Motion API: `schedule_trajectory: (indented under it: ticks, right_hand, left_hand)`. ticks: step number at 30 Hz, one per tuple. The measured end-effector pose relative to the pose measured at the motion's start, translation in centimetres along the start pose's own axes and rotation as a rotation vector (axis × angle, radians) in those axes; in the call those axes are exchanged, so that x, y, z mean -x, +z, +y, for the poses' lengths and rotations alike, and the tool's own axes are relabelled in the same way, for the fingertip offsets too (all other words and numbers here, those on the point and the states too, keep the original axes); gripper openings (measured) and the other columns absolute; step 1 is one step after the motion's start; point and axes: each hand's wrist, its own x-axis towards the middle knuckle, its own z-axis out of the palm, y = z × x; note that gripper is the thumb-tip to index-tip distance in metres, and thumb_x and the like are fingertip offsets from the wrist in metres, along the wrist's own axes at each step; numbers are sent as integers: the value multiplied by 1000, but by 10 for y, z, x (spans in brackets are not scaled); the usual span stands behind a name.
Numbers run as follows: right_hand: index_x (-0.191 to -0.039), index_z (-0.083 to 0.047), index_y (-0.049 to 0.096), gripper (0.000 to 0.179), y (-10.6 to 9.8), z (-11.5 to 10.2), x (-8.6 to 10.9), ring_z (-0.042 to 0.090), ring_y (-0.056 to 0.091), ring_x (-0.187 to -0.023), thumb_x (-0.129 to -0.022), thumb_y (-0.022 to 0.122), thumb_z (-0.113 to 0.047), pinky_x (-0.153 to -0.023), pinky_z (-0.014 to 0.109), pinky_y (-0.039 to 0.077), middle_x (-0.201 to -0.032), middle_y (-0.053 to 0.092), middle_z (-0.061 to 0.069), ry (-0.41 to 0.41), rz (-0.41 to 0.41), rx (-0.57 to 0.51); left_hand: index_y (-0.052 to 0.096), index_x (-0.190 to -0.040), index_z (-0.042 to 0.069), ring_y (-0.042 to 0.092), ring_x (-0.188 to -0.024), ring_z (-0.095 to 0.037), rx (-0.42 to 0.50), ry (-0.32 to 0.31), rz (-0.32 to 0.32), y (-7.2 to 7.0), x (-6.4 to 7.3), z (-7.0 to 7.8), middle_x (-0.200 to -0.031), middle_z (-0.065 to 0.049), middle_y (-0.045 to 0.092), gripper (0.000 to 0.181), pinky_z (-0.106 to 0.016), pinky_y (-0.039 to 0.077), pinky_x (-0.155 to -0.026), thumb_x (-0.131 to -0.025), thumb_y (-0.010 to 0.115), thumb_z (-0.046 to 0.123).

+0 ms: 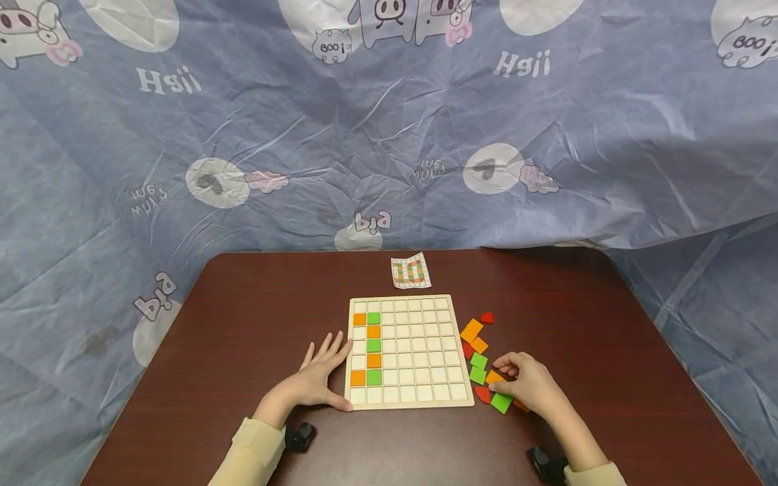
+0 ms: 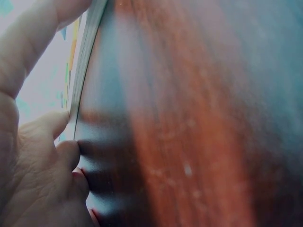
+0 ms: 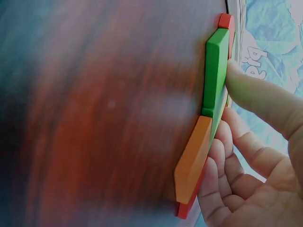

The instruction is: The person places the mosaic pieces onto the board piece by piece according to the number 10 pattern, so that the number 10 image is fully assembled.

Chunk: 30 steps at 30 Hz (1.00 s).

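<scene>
A pale wooden grid board (image 1: 419, 408) lies on the table, with orange and green square tiles set in its two left columns. My left hand (image 1: 313, 383) rests at the board's left side, fingers spread and thumb by the near corner; the left wrist view shows fingertips against the board's edge (image 2: 85, 71). On the right, my right hand (image 1: 530, 385) is over a loose group of tiles, with thumb and forefinger about an orange square tile (image 1: 495, 376). Close by lie a green tile (image 1: 502, 403) and a red rounded piece (image 1: 483, 393).
Beyond the board lies a small printed paper (image 1: 410, 271) with a coloured grid pattern. More loose pieces run up the board's right side, among them an orange tile (image 1: 471, 330) and a red piece (image 1: 487, 317). A blue patterned cloth (image 1: 377, 135) hangs behind the table.
</scene>
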Motion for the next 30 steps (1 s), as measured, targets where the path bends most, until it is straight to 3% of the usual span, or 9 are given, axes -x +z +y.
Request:
schedule_trajectory:
  ticks: [7, 18, 30]
  right_hand:
    - [-91, -5, 69, 28, 1, -3, -1, 15, 52, -77, -73, 86, -18, -68, 29, 45, -86, 59, 2, 18, 14, 41]
    - [-90, -4, 65, 27, 2, -6, -3, 18, 51, -78, -71, 82, -12, -69, 31, 45, -85, 57, 5, 28, 11, 86]
    - [-86, -6, 63, 26, -2, -1, -3, 14, 54, -70, -73, 85, -12, -62, 28, 45, -78, 60, 2, 47, -25, -30]
  left_hand:
    - [14, -159, 13, -10, -153, -38, 9, 3, -1, 0, -1, 0, -166, -15, -2, 121, -64, -10, -118, -69, 88, 45]
    - [14, -159, 11, -9, -152, -40, 11, 8, 4, -1, 1, 1, -166, -17, -2, 121, -64, -11, -117, -69, 88, 44]
    - [14, -159, 12, -9, -152, -39, 11, 17, 5, 0, 1, 0, -166, -17, -2, 120, -64, -10, -117, -70, 88, 45]
